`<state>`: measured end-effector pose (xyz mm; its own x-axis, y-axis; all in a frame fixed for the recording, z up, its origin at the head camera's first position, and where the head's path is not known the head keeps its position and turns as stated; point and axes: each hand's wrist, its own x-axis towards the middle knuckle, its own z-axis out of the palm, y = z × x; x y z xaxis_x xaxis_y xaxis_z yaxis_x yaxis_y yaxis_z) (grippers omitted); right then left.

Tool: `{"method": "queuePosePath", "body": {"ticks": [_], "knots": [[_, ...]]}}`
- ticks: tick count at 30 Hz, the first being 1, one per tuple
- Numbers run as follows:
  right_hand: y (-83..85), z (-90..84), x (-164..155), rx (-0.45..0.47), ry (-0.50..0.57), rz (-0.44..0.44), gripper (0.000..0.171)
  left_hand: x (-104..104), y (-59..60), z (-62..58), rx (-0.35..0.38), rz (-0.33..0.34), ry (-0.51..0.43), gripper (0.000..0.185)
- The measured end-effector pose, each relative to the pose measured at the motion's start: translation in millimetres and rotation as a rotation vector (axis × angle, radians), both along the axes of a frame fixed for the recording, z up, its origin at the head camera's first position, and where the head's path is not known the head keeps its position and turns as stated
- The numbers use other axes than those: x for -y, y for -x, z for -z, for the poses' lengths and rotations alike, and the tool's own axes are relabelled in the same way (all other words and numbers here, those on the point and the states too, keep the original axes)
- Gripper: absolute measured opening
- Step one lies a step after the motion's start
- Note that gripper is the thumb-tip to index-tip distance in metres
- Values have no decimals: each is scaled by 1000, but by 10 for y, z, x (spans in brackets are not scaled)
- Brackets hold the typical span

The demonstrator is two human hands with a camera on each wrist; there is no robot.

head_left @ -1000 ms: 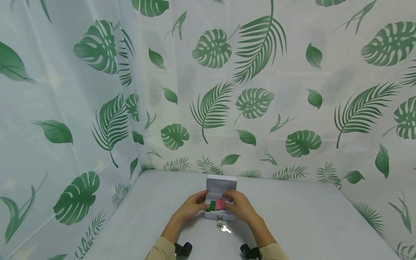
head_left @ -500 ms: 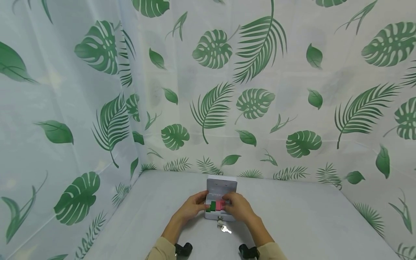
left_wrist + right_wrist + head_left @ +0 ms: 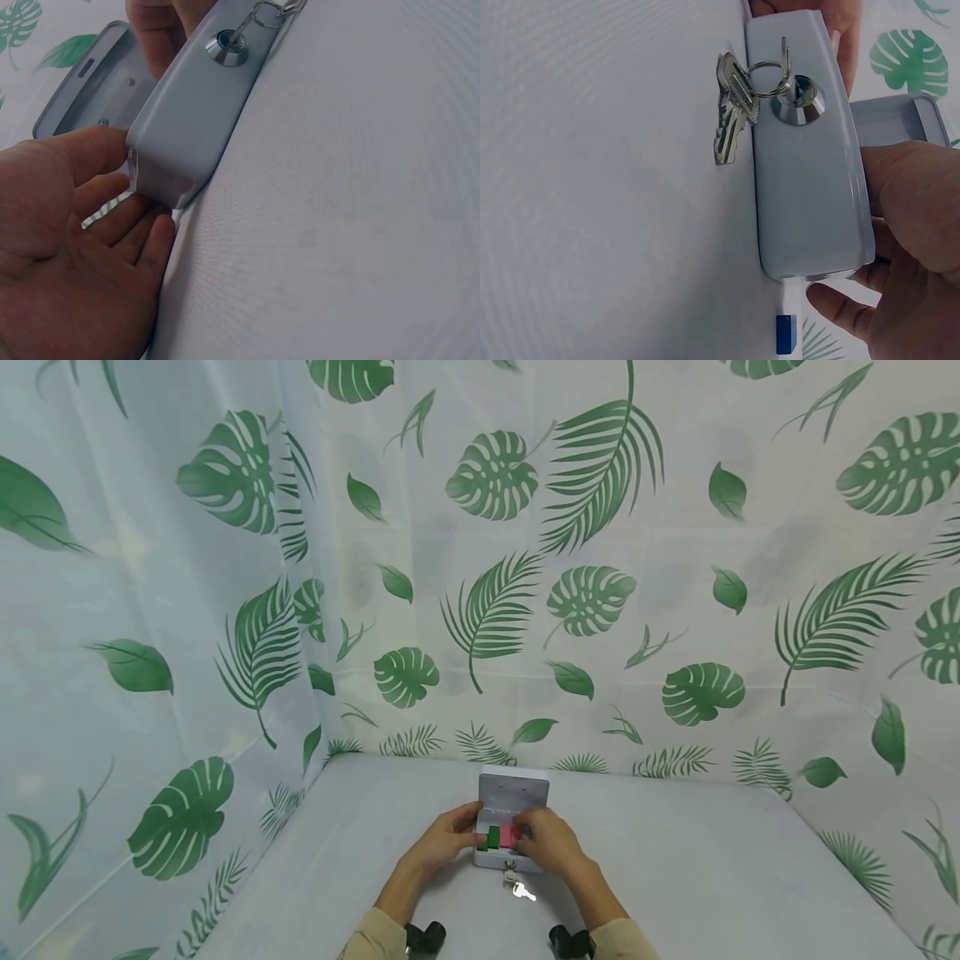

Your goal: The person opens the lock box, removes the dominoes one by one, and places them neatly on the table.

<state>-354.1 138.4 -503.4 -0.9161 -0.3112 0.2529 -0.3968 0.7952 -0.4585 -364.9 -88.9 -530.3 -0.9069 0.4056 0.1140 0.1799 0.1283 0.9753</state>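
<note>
In the head view, a small grey metal cash box (image 3: pixel 491 862) stands on the white table with its lid (image 3: pixel 513 791) raised. Green blocks (image 3: pixel 492 837) and a pink block (image 3: pixel 506 837) show inside. My left hand (image 3: pixel 442 842) grips the box's left end, thumb over the rim and fingers along the side in the left wrist view. My right hand (image 3: pixel 553 841) reaches over the right end, thumb and forefinger pinching a red block (image 3: pixel 516 832) inside; the right wrist view hides this pinch. A key sits in the front lock (image 3: pixel 801 101), and another key (image 3: pixel 731 124) hangs from its ring.
A small blue block (image 3: pixel 786 334) lies beyond the box's right end, near my right fingers. The white-covered table (image 3: pixel 705 860) stretches out on both sides. Leaf-printed curtains (image 3: pixel 480 610) rise behind and to the left. Black wrist cameras (image 3: pixel 426 937) sit by the cuffs.
My right hand has shifted slightly left over the box, covering more of the red block. My left hand keeps its hold on the box's end. The whole view has drifted slightly.
</note>
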Motion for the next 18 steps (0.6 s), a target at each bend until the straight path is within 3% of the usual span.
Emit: {"method": "queuePosePath", "body": {"ticks": [18], "knots": [[-24, -29, 24, -61, -73, -24, 21, -7, -4, 3, -16, 3, 15, 63]]}}
